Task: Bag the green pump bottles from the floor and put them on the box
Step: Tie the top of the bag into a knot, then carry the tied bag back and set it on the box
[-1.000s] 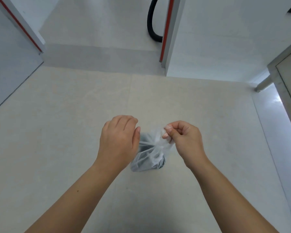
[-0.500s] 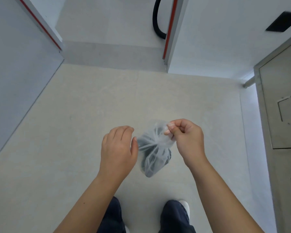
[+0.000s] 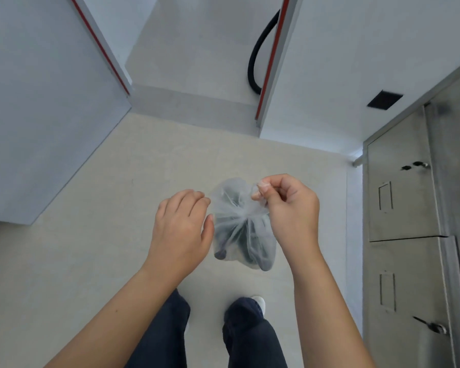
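Note:
A thin clear plastic bag hangs in the air between my two hands, above the pale floor. Dark green pump bottles show dimly through it, bunched at the bottom. My right hand pinches the gathered top of the bag between thumb and fingers. My left hand is at the bag's left side with curled fingers, its thumb against the plastic; whether it grips the bag is hidden. No box is in view.
A grey metal cabinet with locks and label slots stands on the right. White partitions with red edges rise at the left and back, a black hose behind them. My legs and a shoe are below.
The bag has risen from near the floor to chest height between my hands. The view has tilted down and right, bringing my legs and the metal cabinet into sight.

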